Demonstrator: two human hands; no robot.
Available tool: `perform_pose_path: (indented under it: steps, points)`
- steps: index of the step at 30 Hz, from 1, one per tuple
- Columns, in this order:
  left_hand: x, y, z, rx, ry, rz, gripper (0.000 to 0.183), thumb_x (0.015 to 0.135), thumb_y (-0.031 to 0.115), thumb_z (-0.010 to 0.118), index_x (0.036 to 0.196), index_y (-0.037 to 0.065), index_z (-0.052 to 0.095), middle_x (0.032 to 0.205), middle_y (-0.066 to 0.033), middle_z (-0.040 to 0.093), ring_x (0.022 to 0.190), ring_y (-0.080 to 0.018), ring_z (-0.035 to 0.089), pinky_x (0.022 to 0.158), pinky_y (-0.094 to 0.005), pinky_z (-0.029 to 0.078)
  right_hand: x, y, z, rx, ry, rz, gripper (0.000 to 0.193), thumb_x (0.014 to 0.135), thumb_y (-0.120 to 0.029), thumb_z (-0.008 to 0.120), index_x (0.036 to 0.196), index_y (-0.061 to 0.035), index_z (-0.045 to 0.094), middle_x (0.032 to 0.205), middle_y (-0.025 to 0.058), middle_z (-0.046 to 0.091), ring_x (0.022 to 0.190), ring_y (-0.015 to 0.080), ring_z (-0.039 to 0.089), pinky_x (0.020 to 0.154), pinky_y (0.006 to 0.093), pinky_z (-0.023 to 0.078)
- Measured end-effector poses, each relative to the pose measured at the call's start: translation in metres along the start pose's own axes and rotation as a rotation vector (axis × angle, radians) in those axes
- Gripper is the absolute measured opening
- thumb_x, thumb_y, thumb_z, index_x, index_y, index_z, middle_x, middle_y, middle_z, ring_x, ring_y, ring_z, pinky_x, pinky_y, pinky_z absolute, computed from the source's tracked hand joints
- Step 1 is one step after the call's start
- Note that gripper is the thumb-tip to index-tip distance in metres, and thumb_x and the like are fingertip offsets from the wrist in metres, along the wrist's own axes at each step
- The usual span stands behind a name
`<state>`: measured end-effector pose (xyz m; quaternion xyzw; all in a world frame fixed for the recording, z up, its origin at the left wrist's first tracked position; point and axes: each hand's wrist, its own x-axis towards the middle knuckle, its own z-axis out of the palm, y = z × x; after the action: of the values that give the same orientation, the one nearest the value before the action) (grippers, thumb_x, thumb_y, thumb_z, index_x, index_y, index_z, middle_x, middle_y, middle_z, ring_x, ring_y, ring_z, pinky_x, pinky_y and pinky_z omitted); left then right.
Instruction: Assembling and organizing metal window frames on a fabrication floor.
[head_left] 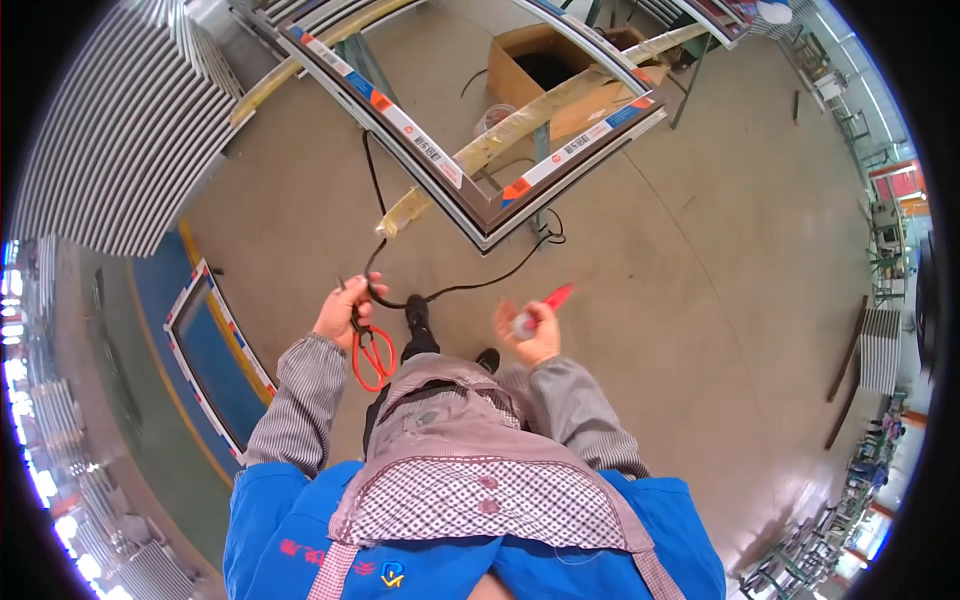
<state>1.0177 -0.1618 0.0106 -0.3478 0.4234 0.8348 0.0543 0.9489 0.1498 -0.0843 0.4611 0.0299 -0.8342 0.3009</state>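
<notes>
My left hand (347, 308) is closed around a pair of scissors with red loop handles (373, 362), blades pointing up past the fingers. The same hand also pinches a thin black strip (375, 185), which hangs from the frame and curls away to the right across the floor. In my right hand (532, 338) is a red tapered object with a whitish round end (558, 296); motion blurs it and its kind is unclear. Beyond both hands, a brown and silver window frame (487, 212) with coloured label tape lies with one corner toward me.
Padded bars (400, 215) on a stand support the frame. An open cardboard box (510, 60) is behind it. Long metal profiles (120, 130) are stacked at the far left, and a smaller frame (185, 335) lies on the left. My shoes (418, 312) are below the hands.
</notes>
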Motion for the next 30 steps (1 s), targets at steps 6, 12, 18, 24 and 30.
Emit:
perform_pose_path:
  steps: [6,12,18,24,30]
  points:
    - [-0.001,0.002,0.046,0.396,-0.232,-0.23,0.025,0.088,0.012,0.046,0.111,0.005,0.048,0.096,-0.0087,0.061,0.05,-0.0022,0.038,0.044,-0.0163,0.032,0.029,0.08,0.025,-0.148,-0.149,0.186,0.011,0.074,-0.015,0.055,0.075,-0.004,0.051,0.088,0.0149,0.058,0.09,0.0336,0.056,0.085,0.0514,0.043]
    - [0.006,0.04,-0.011,-0.06,-0.047,-0.127,0.023,0.089,0.016,0.049,0.111,0.008,0.051,0.072,0.0027,0.054,0.047,-0.003,0.036,0.043,-0.0186,0.029,0.052,-0.022,0.01,0.129,-0.186,-0.336,0.011,0.07,-0.013,0.052,0.076,-0.0041,0.052,0.073,0.0108,0.055,0.072,0.027,0.052,0.068,0.0406,0.044]
    - [0.053,0.114,-0.117,-0.199,0.165,0.11,0.025,0.092,0.016,0.044,0.116,0.015,0.05,0.072,0.0044,0.052,0.045,-0.003,0.03,0.042,-0.0189,0.028,-0.118,-0.222,-0.156,0.194,0.049,-1.085,0.017,0.069,-0.012,0.053,0.078,0.0015,0.052,0.07,0.0115,0.053,0.068,0.027,0.054,0.067,0.0389,0.045]
    - [0.11,0.199,-0.128,-0.175,0.148,0.307,0.026,0.093,0.013,0.04,0.117,0.016,0.05,0.072,0.0043,0.052,0.046,-0.0021,0.028,0.042,-0.0177,0.027,-0.367,-0.252,-0.176,0.447,0.35,-1.754,0.011,0.075,-0.011,0.05,0.084,-0.0043,0.051,0.074,0.0108,0.054,0.072,0.0247,0.055,0.063,0.0421,0.047]
    - [0.126,0.257,-0.1,-0.094,0.044,0.339,0.029,0.092,0.011,0.042,0.12,0.01,0.051,0.085,-0.0004,0.061,0.045,-0.0012,0.027,0.041,-0.0173,0.027,-0.41,-0.283,-0.194,-0.164,0.922,-1.854,0.007,0.074,-0.012,0.051,0.078,-0.0063,0.052,0.068,0.0067,0.05,0.059,0.023,0.053,0.051,0.0391,0.045]
